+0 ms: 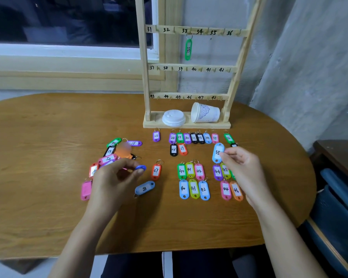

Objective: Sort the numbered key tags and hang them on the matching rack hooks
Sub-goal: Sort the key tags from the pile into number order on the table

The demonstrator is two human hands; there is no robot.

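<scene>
Hanging is barely getting going here: only one green tag (188, 49), number 33, is dangling on the rack (145, 81) at the far edge of the worktop (48, 127), and every other hook in view is sitting bare. Sorting is looking well past halfway to me. Numbered rows (193, 179) are lying mid-worktop in front of the rack, while a jumbled pile (109, 155) is waiting toward the left edge. The right hand (241, 165) is pinching a light blue tag (217, 153) marked 38, grip clamped on it above the rows. The left hand (113, 177) is pinching a dark blue tag (140, 168) beside the pile, number hidden.
</scene>
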